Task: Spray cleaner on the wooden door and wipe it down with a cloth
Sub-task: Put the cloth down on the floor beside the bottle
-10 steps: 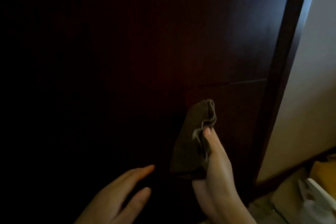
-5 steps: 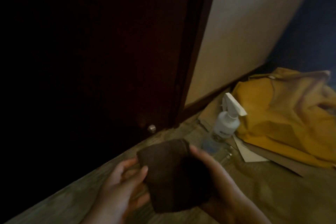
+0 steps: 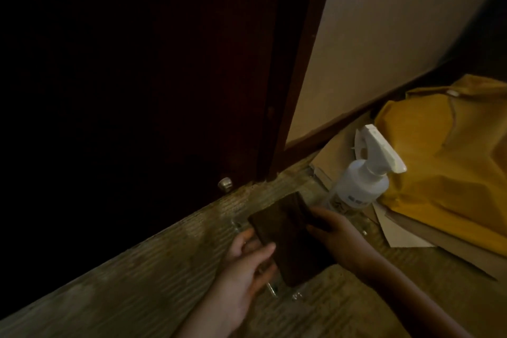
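Dark brown folded cloth (image 3: 290, 239) is held low over the worn wood-grain floor (image 3: 131, 282), just in front of the dark reddish wooden door (image 3: 137, 77). Left hand (image 3: 247, 263) grips the cloth's left edge, thumb on top, fingers curled under. Right hand (image 3: 337, 233) holds the right edge, fingers curled onto the fabric. White plastic trigger spray bottle (image 3: 359, 184) stands on the floor just right of the cloth, near the door frame. Small round metal knob (image 3: 225, 183) sits at the door's bottom edge. Crumpled mustard-yellow fabric (image 3: 444, 173) lies behind the bottle, against the beige wall (image 3: 384, 22).
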